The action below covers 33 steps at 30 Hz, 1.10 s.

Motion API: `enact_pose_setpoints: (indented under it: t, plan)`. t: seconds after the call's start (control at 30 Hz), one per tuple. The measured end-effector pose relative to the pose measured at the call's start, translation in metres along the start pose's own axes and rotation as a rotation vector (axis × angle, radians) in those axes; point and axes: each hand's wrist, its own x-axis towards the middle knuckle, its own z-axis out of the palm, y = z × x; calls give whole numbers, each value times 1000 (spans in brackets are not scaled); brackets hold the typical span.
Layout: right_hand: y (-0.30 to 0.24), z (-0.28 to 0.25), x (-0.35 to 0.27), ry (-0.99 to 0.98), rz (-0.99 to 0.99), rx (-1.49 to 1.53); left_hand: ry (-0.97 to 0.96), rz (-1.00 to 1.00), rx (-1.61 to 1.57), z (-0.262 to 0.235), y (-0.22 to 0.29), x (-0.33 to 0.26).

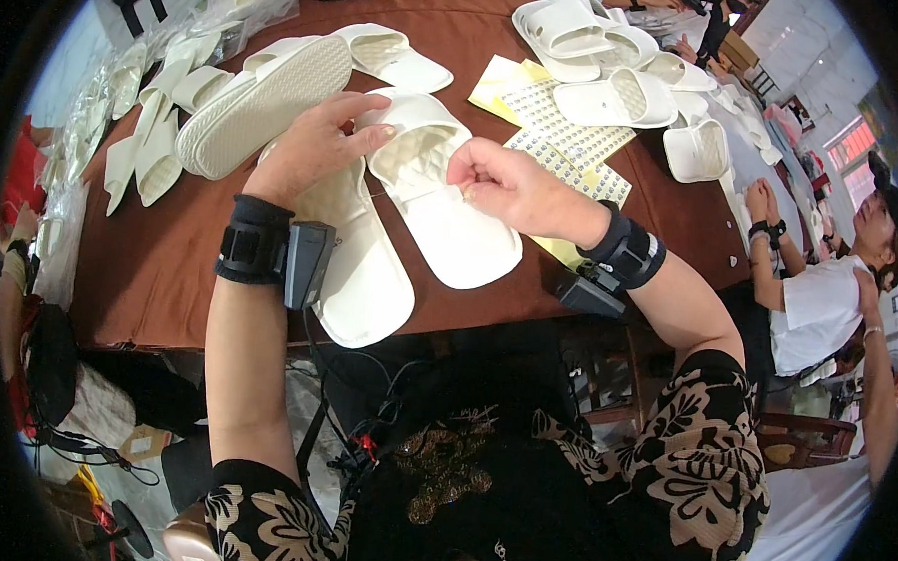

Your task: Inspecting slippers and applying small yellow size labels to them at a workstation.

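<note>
A white slipper (462, 239) lies on the brown-covered table, toe end away from me and heel end near me. My left hand (320, 145) grips the left side of its strap, thumb and forefinger over the top; the other fingers are hidden. Thumb and forefinger of my right hand (519, 189) pinch together at the strap's right edge, above the insole. Whatever they hold is too small to make out. Another white slipper (355, 267) rests just to the left, partly under my left wrist. Both wrists wear black straps with small dark boxes.
Beyond my left hand, a slipper (267, 106) shows its textured sole. Sheets with rows of small dark stickers (571, 136) lie right of my work. More white slippers (619, 97) are heaped at the far right. Plastic-wrapped slippers line the left edge. A person (824, 304) sits at right.
</note>
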Motion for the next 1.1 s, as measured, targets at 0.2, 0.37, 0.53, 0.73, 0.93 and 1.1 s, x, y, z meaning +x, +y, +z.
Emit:
enact_pose_setpoints:
  t: [0.2, 0.37, 0.53, 0.73, 0.93, 1.1]
  plan:
    - [2, -14, -5, 33, 90, 199, -5, -3, -21, 1, 5, -1]
    - [0, -32, -12, 91, 239, 172, -20, -23, -38, 0, 9, -2]
    - [8, -49, -15, 95, 331, -28, -7, -1, -66, 2, 6, 0]
    - [22, -50, -8, 23, 260, -266, -10, -3, -17, 0, 4, 1]
    - [26, -48, -6, 19, 232, -371, 5, -6, -27, 0, 8, -2]
    - [31, -43, -5, 27, 163, -441, -10, -30, -35, -1, 8, -2]
